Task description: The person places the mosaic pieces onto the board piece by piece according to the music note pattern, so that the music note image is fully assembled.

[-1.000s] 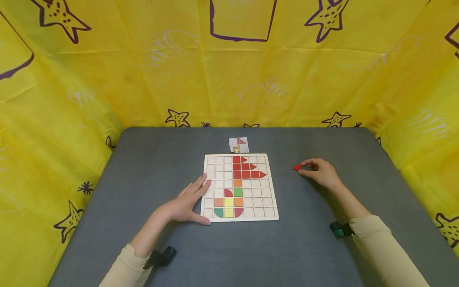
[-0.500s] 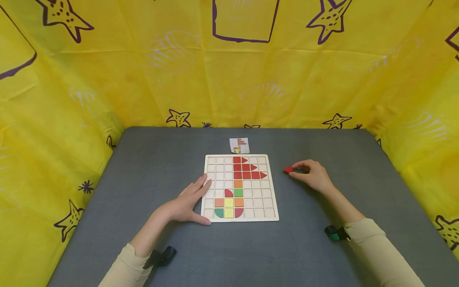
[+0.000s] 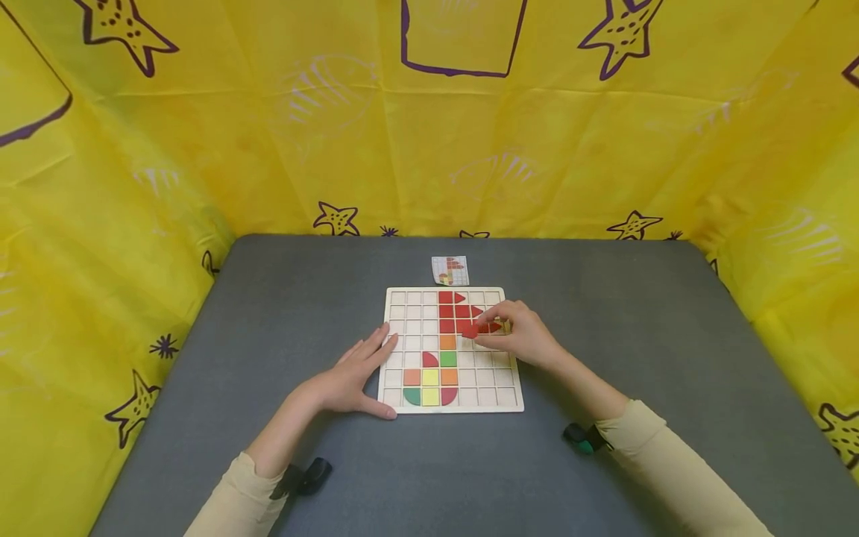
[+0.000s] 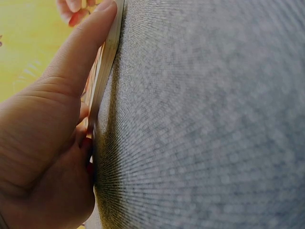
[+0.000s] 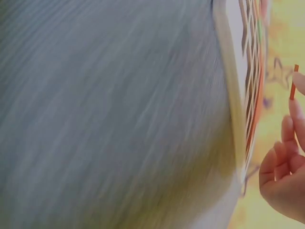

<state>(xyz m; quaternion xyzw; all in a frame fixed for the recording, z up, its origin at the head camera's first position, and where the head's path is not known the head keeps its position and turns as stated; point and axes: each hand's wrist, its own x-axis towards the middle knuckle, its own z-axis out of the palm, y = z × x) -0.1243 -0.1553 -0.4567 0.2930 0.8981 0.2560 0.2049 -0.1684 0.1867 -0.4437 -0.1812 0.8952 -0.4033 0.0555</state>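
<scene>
A square wooden grid board (image 3: 486, 379) lies flat on the grey table, several coloured tiles set in its cells. My left hand (image 3: 345, 384) rests along its left side, fingers spread onto the rim and thumb at the near corner; the left wrist view shows that thumb (image 4: 90, 38) lying along the board's edge. Over the board's upper right part, my right hand (image 3: 520, 332) pinches a small red tile (image 3: 470, 330) between thumb and fingers, overlapping the row of red tiles. Seen edge-on in the right wrist view, the red tile (image 5: 294, 83) stands off the board.
Just behind the board lies a small paper card (image 3: 450, 270) printed with a coloured grid pattern. A yellow patterned cloth (image 3: 416, 149) hangs round the back and sides of the table (image 3: 429, 477). Each wrist wears a dark strapped device.
My right hand has moved left with the red tile, from the bare table at the right to over the board. My left hand keeps its place on the board's edge.
</scene>
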